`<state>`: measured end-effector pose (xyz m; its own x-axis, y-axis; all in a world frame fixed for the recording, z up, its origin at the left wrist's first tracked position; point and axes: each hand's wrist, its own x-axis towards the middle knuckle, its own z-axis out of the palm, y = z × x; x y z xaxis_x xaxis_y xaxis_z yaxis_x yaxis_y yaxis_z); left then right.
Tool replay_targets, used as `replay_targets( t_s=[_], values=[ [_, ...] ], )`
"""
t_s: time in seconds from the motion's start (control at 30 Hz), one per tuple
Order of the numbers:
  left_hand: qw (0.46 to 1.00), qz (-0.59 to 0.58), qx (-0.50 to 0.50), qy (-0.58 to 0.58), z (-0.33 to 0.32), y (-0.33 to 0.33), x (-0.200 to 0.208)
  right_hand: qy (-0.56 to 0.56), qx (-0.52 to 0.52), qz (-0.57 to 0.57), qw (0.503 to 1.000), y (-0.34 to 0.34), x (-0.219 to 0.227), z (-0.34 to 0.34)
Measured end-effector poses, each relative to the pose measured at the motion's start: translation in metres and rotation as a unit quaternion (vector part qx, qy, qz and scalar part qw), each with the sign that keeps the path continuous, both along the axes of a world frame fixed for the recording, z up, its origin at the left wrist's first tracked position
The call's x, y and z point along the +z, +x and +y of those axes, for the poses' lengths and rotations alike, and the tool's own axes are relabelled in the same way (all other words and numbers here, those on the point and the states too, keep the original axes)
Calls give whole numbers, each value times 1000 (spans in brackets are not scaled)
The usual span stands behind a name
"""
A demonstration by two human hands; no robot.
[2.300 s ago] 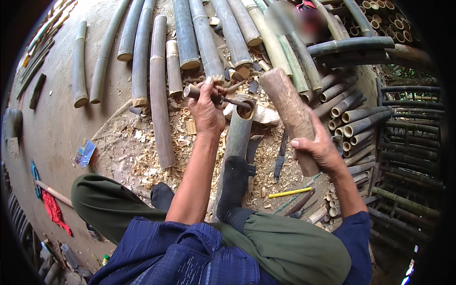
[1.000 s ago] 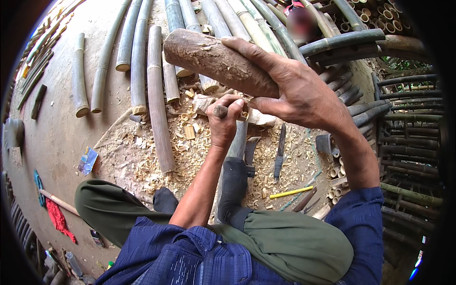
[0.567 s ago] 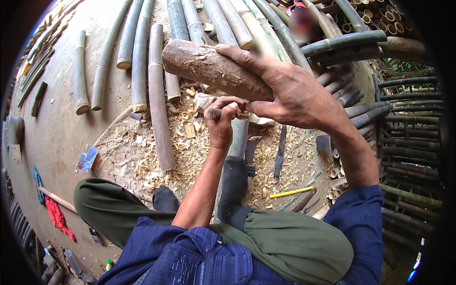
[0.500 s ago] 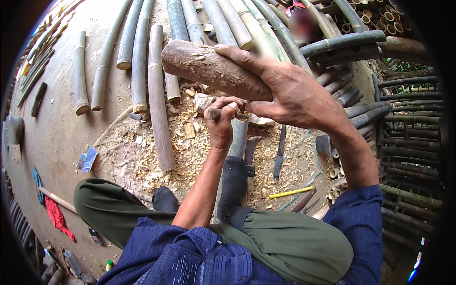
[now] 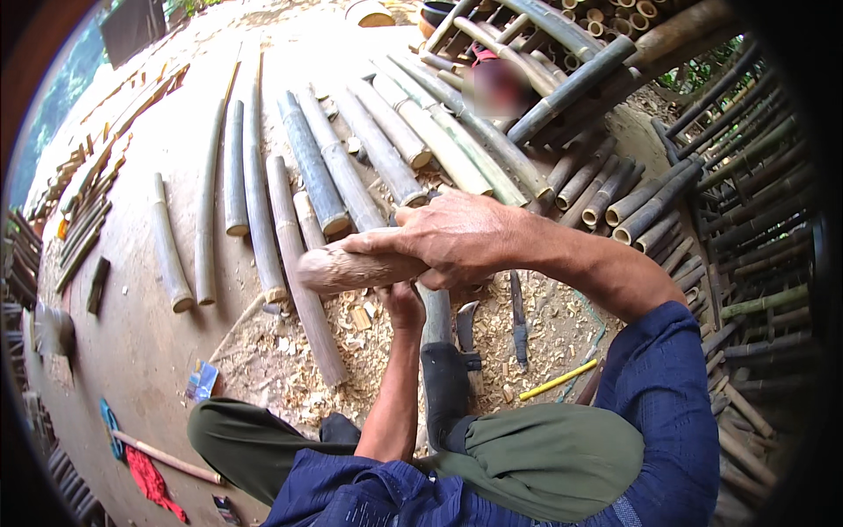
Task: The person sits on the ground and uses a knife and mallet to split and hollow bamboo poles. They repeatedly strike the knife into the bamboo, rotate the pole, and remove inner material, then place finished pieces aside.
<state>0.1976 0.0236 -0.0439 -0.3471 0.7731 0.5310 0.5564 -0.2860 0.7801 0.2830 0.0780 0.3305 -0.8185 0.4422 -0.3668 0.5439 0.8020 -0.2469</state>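
My right hand (image 5: 465,235) is closed round a thick, rough wooden block (image 5: 356,266), held level with its blunt end to the left. Directly beneath the block, my left hand (image 5: 404,306) is closed, its fingers largely hidden; the short wooden-handled tool in its fist half a second ago is covered now. Behind that hand a bamboo pole (image 5: 436,316) runs toward me, alongside my dark-covered foot (image 5: 443,373). To its right lie a curved blade (image 5: 466,323) and a longer dark-handled knife (image 5: 519,321).
Wood shavings (image 5: 360,342) litter the ground round the pole. Several bamboo poles (image 5: 307,171) lie ahead, with a bamboo rack (image 5: 764,237) on the right. A yellow stick (image 5: 558,380) is near my right knee. Left lie a blue packet (image 5: 202,380) and a red cloth (image 5: 151,481).
The wooden block has come down in my right hand and now covers part of my left hand and its tool. My view has tilted upward, showing more ground ahead.
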Motion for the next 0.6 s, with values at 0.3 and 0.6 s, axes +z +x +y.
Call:
replay_targets(
  t_s=[0.3, 0.6],
  values=[
    [955, -275, -105, -29, -4, 18, 4, -8, 0, 13, 1000, 10, -2, -11],
    [716, -672, -189, -22, -7, 37, 63, -8, -34, 13, 999, 52, -34, -10]
  ],
)
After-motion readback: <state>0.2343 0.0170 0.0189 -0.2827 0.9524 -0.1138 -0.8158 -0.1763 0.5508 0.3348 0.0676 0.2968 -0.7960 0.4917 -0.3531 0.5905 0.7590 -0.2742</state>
